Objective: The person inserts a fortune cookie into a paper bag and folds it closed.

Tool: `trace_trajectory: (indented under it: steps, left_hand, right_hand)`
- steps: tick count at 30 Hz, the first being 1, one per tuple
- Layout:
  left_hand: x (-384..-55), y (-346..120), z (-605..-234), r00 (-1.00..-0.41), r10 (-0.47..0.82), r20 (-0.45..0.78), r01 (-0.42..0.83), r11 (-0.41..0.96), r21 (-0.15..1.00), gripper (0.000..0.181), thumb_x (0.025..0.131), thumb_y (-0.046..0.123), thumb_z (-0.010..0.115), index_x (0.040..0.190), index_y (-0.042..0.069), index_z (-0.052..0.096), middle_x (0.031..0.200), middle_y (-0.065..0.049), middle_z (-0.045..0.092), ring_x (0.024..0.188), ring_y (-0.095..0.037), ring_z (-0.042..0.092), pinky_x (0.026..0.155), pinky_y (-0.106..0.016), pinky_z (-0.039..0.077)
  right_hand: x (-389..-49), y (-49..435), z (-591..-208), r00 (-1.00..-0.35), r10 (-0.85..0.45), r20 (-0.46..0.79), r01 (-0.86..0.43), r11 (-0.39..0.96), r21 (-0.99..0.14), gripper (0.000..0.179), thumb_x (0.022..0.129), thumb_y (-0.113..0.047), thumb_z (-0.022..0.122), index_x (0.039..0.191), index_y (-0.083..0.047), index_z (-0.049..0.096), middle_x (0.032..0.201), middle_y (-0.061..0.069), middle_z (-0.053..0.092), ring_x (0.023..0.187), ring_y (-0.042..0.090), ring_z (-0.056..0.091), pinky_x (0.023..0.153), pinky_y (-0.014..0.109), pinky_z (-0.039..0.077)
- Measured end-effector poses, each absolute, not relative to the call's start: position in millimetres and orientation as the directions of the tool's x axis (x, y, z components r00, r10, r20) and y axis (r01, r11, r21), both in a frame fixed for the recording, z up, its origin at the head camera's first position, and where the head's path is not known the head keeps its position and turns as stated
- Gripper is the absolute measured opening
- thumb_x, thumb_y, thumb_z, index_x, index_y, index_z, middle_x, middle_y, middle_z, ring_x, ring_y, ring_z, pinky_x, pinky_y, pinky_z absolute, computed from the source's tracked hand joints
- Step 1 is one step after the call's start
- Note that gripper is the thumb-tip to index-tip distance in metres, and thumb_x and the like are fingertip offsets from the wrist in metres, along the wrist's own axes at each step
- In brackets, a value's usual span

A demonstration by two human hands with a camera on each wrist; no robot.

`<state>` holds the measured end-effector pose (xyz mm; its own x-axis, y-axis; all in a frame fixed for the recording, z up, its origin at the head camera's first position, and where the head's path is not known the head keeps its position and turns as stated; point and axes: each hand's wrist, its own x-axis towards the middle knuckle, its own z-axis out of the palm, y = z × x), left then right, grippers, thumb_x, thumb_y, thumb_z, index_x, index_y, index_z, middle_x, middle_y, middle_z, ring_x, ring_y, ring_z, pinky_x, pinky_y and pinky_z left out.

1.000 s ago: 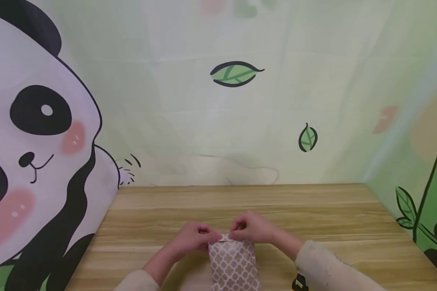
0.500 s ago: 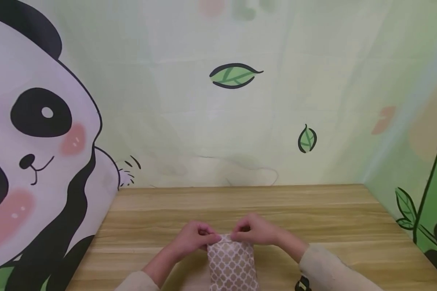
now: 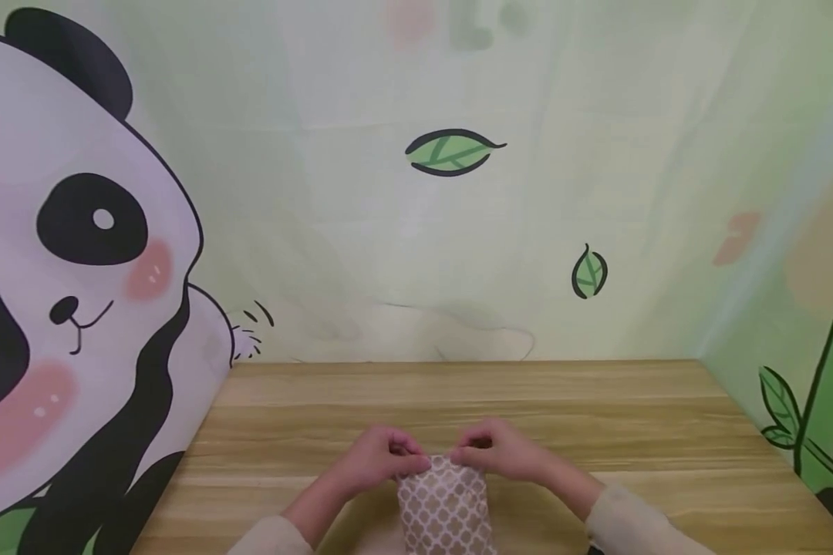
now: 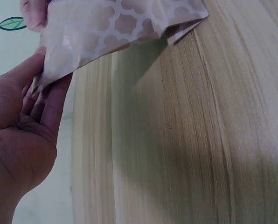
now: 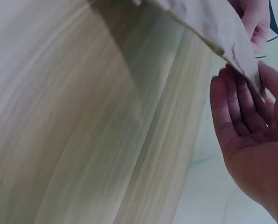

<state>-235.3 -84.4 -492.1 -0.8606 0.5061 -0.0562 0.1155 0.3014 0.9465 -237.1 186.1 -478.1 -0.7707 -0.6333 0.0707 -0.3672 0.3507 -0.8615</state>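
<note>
A tan paper bag (image 3: 446, 509) with a white lattice pattern stands between both hands at the near middle of the table, its lower end cut off by the head view's bottom edge. My left hand (image 3: 382, 465) pinches the top left corner between thumb and fingers. At the top right corner, my right hand (image 3: 505, 453) pinches it the same way. In the left wrist view, the bag (image 4: 101, 30) slants above the wood, thumb on its near face and fingers behind. The right wrist view shows the bag's creased side (image 5: 213, 23), with curled fingers beneath its edge.
The wood-grain table (image 3: 305, 408) runs back to a pale green printed backdrop (image 3: 347, 231). A large panda print (image 3: 90, 324) fills the left side, and a plant print (image 3: 780, 408) is on the right. A small black piece (image 3: 595, 550) shows below the right sleeve.
The folded strip seen along the bag's top has flattened into the pattern. Both hands have shifted slightly right and lower in view, as has the whole scene; both still pinch the bag's top.
</note>
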Motion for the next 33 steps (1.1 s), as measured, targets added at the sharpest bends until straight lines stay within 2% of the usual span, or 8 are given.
trace_trajectory:
  steps: [8,14,17,24,29,33]
  left_hand:
    - [-236,-83,-497,-0.869,0.494,-0.032,0.139,0.305,0.942,0.012,0.095,0.016,0.082,0.097,0.005,0.080,0.083,-0.002,0.076,0.071,-0.011,0.067,0.063,-0.022,0.056]
    - [-235,-81,-496,-0.867,0.497,-0.010,0.156,0.292,0.944,0.012,0.094,0.015,0.083,0.098,0.004,0.080,0.084,-0.002,0.076,0.072,-0.011,0.067,0.064,-0.022,0.056]
    - [-235,-81,-498,-0.862,0.507,0.008,0.167,0.269,0.949,0.012,0.094,0.014,0.082,0.099,0.002,0.080,0.086,-0.003,0.077,0.072,-0.011,0.067,0.064,-0.022,0.056]
    - [-237,-83,-501,-0.834,0.551,0.010,0.199,0.283,0.938,0.016,0.093,0.014,0.084,0.103,0.002,0.080,0.087,-0.004,0.077,0.073,-0.011,0.068,0.065,-0.023,0.058]
    - [-237,-82,-500,-0.841,0.542,0.012,0.195,0.282,0.939,0.013,0.093,0.010,0.083,0.102,0.002,0.079,0.088,-0.006,0.076,0.074,-0.013,0.066,0.064,-0.022,0.056]
    - [-236,-82,-500,-0.847,0.532,0.010,0.181,0.269,0.946,0.013,0.092,0.008,0.083,0.101,0.001,0.079,0.089,-0.006,0.076,0.075,-0.013,0.066,0.064,-0.022,0.056]
  right_hand:
    - [-231,191,-483,-0.791,-0.603,0.101,-0.372,0.344,-0.862,0.013,0.101,-0.015,0.074,0.098,-0.004,0.080,0.086,0.002,0.075,0.070,0.004,0.062,0.063,0.020,0.053]
    - [-226,200,-487,-0.794,-0.606,0.048,-0.308,0.333,-0.891,0.015,0.103,-0.015,0.072,0.097,-0.003,0.078,0.085,0.003,0.076,0.072,0.009,0.068,0.067,0.035,0.064]
    - [-224,199,-490,-0.803,-0.594,0.060,-0.320,0.344,-0.883,0.014,0.101,-0.015,0.074,0.092,-0.004,0.077,0.081,0.001,0.075,0.069,0.009,0.067,0.065,0.038,0.064]
    - [-221,198,-496,-0.837,-0.535,0.110,-0.361,0.390,-0.847,0.015,0.099,-0.018,0.078,0.085,-0.010,0.077,0.071,-0.007,0.067,0.061,0.003,0.058,0.055,0.019,0.051]
    - [-219,205,-498,-0.827,-0.546,0.134,-0.332,0.282,-0.900,0.016,0.102,-0.012,0.072,0.091,-0.001,0.077,0.078,0.005,0.073,0.067,0.008,0.066,0.062,0.026,0.060]
    - [-218,210,-500,-0.820,-0.551,0.152,-0.312,0.209,-0.927,0.014,0.102,-0.005,0.070,0.095,0.006,0.076,0.082,0.016,0.075,0.069,0.009,0.068,0.065,0.030,0.063]
